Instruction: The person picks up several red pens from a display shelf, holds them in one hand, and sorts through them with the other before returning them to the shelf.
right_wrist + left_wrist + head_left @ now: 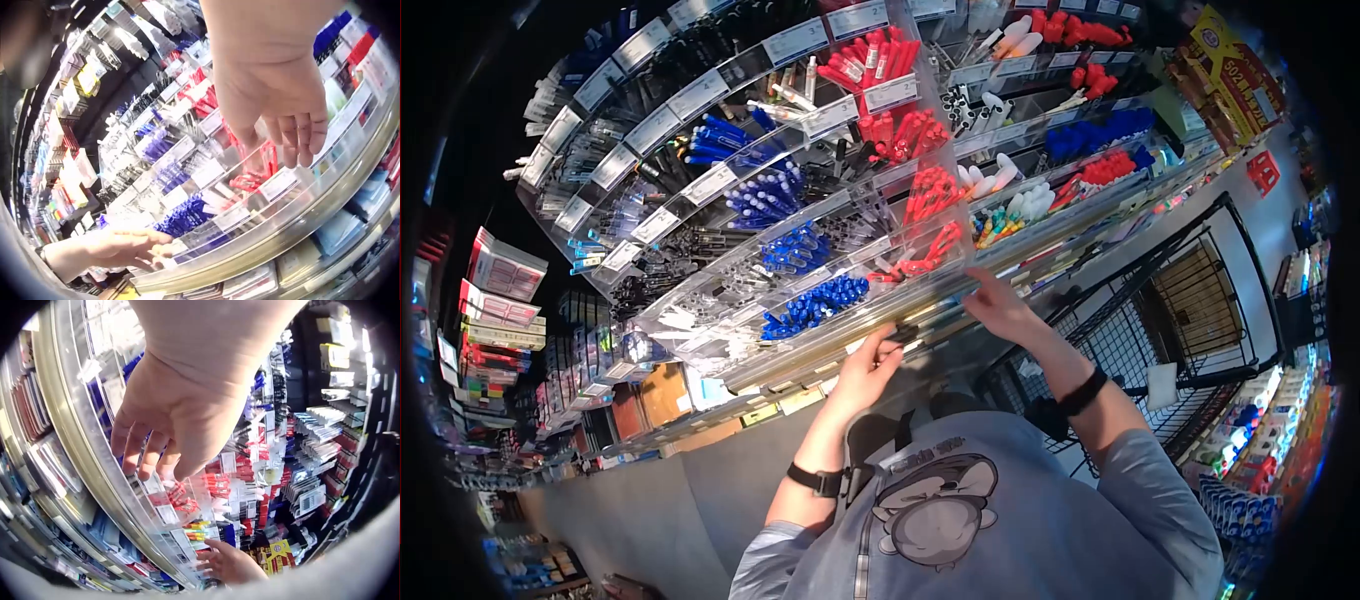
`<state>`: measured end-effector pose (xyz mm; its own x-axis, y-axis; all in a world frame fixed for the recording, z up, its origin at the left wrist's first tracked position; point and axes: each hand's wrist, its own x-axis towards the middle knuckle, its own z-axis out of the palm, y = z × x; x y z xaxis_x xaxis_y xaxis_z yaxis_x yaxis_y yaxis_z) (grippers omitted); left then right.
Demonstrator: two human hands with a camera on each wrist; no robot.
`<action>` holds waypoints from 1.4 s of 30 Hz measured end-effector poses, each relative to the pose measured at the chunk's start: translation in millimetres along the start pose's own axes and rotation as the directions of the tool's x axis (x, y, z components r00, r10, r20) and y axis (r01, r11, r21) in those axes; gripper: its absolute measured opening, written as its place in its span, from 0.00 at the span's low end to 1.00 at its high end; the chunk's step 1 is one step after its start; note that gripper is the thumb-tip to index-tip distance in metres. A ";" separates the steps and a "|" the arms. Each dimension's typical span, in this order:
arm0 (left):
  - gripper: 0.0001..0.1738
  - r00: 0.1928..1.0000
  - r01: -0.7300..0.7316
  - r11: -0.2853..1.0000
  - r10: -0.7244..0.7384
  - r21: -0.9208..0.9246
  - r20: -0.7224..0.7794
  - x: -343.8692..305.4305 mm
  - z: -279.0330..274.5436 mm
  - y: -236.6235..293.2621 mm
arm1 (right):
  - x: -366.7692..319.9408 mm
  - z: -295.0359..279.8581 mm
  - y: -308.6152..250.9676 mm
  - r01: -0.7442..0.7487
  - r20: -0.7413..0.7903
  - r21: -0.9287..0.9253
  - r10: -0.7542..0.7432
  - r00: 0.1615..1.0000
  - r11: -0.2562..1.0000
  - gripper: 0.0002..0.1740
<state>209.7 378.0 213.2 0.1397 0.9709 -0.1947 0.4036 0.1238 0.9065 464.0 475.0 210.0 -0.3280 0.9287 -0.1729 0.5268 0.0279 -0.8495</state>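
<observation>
Pens (pixel 818 306), blue, beyond left hand (pixel 868 372), red items (pixel 932 254) near right hand (pixel 1004 312)

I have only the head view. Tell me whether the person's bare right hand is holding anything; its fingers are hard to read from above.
Observer: Nothing that I can see. The right wrist view shows the palm side of the bare right hand, with no item in its fingers.
Operator: Now check the other one.
Observer: The left wrist view shows the palm side of the bare left hand, fingers slightly bent, with nothing in it.
Operator: Then describe what lies below the clear plastic tray near the right hand.
Observer: The right wrist view shows flat light-blue packs or folders there; I cannot tell which.
</observation>
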 end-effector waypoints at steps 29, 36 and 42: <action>0.47 0.997 0.074 0.935 -0.079 -0.346 0.001 95.8 54.8 2.2 | 65.7 36.2 -9.2 0.255 -0.152 -0.259 -0.300 0.942 0.932 0.32; 0.46 0.998 0.055 0.968 -0.060 -0.245 -0.014 97.8 44.1 8.0 | 82.6 44.0 -12.3 0.310 -0.303 -0.421 -0.454 0.838 0.852 0.22; 0.38 0.989 -0.055 0.986 0.032 -0.160 -0.147 87.0 46.1 22.6 | 88.2 57.9 -10.8 0.224 -0.392 -0.370 -0.370 0.842 0.902 0.18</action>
<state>272.7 455.8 199.5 0.0178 0.9939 -0.1088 0.2456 0.1011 0.9641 384.0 535.2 175.0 -0.1640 0.9169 0.3639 0.6915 0.3699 -0.6205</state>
